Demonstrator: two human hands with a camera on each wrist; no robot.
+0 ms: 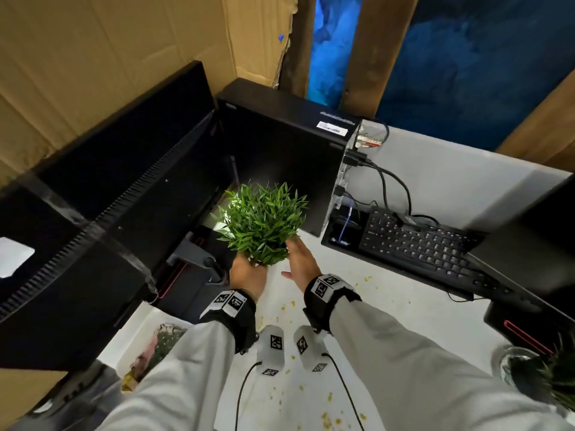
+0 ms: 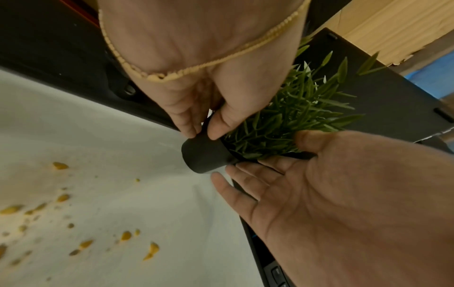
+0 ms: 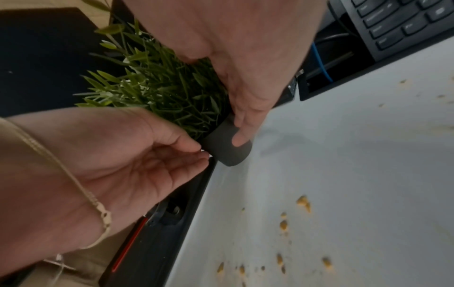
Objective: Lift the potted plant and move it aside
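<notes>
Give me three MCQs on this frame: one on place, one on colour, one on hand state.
1. Where does the keyboard lie from the plant?
A. right
B. left
C. under it

2. What colour is the plant's pot?
A. white
B. black
C. red

3. How is the right hand?
A. a fist clear of the pot
B. fingers straight along the pot
C. out of view

Answers: 1 A, the head view shows it on the right; 2 B, both wrist views show a dark pot; 3 B, the right wrist view shows its straight fingers on the pot wall.

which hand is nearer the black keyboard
Right. The right hand is at the plant pot's keyboard side; the left hand is beyond the pot, farther from the keyboard.
</notes>
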